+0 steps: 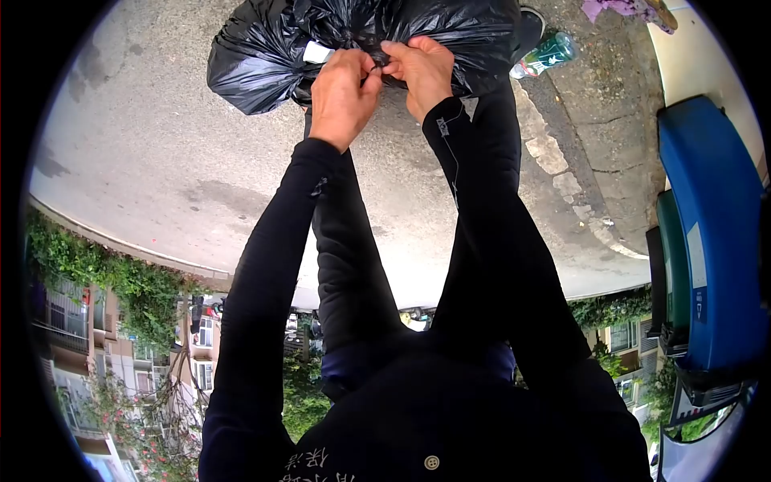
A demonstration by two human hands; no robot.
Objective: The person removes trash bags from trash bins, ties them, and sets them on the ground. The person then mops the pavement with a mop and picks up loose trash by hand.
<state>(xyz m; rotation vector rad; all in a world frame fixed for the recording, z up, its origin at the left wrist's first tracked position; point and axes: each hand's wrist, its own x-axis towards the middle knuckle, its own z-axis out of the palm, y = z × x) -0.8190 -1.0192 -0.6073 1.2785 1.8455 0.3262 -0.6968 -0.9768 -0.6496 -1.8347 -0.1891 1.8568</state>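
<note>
Black plastic bags (257, 60) bulge at the top of the view, their material gathered into creases in the middle. My left hand (345, 92) is closed, its fingertips pinching the gathered black plastic. Close beside it, on the right, my right hand (424, 74) pinches the same bunched plastic between thumb and fingers. The fingertips of both hands nearly meet, and the exact shape of the plastic between them is too small to make out. A small white piece (319, 53) shows against the bag just left of my left hand.
A green-labelled plastic bottle (550, 55) lies on the pavement right of the bags, near a dark shoe (528, 32). Purple material (618, 10) is at the upper right. Blue (711, 233) and green (673, 265) bins stand at the right edge.
</note>
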